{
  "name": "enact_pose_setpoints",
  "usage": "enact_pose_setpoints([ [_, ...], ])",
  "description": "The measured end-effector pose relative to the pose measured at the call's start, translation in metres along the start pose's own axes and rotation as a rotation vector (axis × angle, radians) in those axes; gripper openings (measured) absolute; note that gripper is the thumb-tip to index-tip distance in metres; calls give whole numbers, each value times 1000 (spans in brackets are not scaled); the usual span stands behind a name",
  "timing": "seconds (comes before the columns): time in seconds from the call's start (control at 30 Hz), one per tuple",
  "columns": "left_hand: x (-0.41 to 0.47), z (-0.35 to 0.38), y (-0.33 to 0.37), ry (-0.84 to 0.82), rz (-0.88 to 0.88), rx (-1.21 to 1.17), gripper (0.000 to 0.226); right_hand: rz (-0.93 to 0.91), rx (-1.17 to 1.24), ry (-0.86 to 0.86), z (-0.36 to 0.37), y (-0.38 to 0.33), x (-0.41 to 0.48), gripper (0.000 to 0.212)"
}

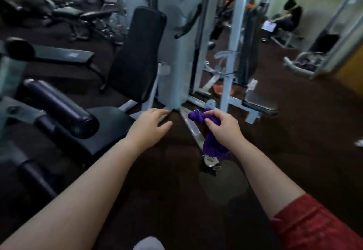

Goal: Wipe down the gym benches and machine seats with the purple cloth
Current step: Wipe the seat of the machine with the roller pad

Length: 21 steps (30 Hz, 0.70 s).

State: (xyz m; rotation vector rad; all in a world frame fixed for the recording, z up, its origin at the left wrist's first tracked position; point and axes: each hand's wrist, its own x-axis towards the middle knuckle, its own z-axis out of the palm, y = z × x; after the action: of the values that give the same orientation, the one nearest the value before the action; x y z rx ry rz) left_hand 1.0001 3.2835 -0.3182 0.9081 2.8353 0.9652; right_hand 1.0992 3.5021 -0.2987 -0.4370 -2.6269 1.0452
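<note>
One view: head cam, looking down past both forearms; the left edge is blurred.
Left hand (149, 125): empty, fingers spread wide and fairly straight. It hovers over the dark floor (167, 190) just beside the front right corner of the machine seat (110, 129). I see no contact with anything.
Right hand (222, 127): thumb and fingers curled round the purple cloth (213, 145), gripping it near the top.
Purple cloth: bunched. One wad sticks out to the left of the fingers and the rest hangs down below the palm. It's in the air, apart from every pad.
Machine seat: black pad, left of the left hand.
Backrest (139, 53): black, upright behind the seat, against the white frame (172, 63).
Roller pad (60, 108): black cylinder over the seat's left side.
Small bench (259, 102): dark pad on white legs, beyond the right hand, to the right of the cloth.
Flat bench (64, 55): dark, further back on the left.
Red sleeve (314, 224): on the right upper arm, bottom right corner.
Background: seated person (290, 19) far right by the wall, too blurred for me to say more.
</note>
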Motion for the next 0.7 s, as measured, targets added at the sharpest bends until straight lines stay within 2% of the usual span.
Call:
enact_pose_setpoints([
  [0.37,5,-44,-94,236,-375,78,46,-262,126,-338,123,-57,126,20],
  [0.7,51,-67,-155,334,-570,69,47,-380,138,-494,193,-103,242,24],
])
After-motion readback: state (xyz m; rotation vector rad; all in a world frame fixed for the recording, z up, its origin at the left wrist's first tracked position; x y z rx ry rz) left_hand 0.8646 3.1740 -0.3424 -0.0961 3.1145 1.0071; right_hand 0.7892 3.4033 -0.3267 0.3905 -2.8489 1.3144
